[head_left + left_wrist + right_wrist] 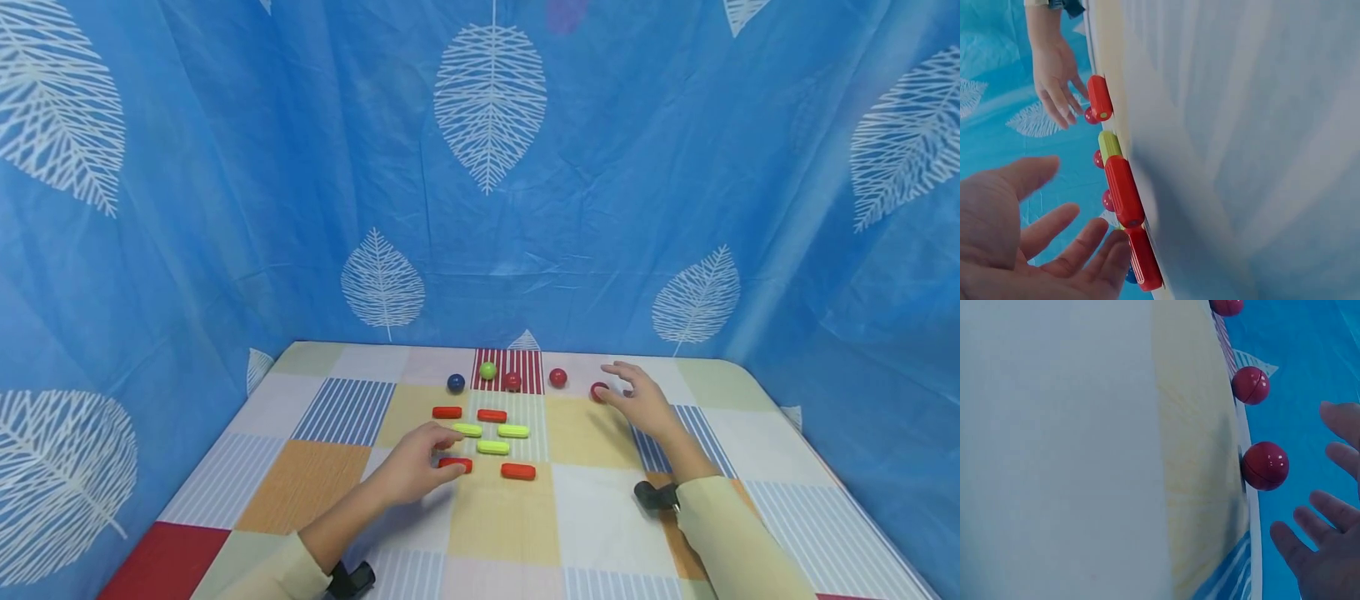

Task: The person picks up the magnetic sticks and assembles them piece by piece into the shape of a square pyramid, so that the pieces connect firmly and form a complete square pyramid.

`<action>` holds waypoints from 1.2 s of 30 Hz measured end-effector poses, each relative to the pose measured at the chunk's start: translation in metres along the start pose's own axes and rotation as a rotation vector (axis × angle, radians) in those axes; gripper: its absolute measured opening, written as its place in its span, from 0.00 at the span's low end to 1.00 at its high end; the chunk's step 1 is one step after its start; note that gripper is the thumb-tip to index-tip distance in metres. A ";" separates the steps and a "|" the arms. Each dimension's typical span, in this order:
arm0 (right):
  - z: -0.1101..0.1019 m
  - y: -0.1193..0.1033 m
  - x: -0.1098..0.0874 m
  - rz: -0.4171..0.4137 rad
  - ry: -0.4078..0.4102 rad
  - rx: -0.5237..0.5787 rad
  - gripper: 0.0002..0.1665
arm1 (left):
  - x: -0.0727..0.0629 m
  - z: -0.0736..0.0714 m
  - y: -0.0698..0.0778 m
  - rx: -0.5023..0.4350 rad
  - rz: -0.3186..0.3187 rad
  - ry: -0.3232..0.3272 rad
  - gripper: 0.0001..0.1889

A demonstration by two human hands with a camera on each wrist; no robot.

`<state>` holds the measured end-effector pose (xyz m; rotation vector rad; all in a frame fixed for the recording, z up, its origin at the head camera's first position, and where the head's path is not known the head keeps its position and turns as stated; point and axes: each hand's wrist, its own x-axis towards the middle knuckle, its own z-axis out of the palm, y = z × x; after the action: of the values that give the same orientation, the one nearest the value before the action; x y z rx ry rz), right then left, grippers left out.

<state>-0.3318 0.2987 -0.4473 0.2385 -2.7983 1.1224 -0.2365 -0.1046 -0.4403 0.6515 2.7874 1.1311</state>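
Observation:
My left hand (416, 467), fingers parted, hovers over the left of the rods, nearest a short red ridged rod (455, 466) that it partly covers. In the left wrist view this hand (997, 231) shows nothing in its grasp. More red rods (518, 472) and three yellow-green rods (492, 447) lie around it. My right hand (643, 404) is spread beside the rightmost red ball (597, 392), the thumb overlapping it in the head view. The right wrist view shows a gap between that ball (1265, 466) and the fingers (1288, 544).
Behind the rods stand a blue ball (456, 383), a green ball (488, 371) and two other red balls (557, 377). A patchwork cloth (502, 525) covers the table. Blue curtains (570, 208) with white leaves hang at the back and both sides.

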 end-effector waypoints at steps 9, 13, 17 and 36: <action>0.003 0.006 0.006 0.056 0.014 0.028 0.32 | 0.002 0.002 -0.002 -0.008 -0.085 0.010 0.19; 0.003 0.010 0.009 0.076 0.019 0.039 0.30 | 0.005 0.000 -0.003 -0.044 -0.116 -0.006 0.16; 0.004 0.012 0.010 0.105 0.012 0.053 0.28 | 0.010 -0.002 -0.006 -0.070 -0.144 -0.037 0.15; 0.012 0.022 0.016 0.125 0.007 0.133 0.26 | 0.018 -0.001 -0.013 -0.056 -0.158 -0.077 0.13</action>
<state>-0.3518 0.3044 -0.4681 0.0718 -2.7687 1.3355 -0.2582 -0.1061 -0.4465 0.4500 2.6773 1.1233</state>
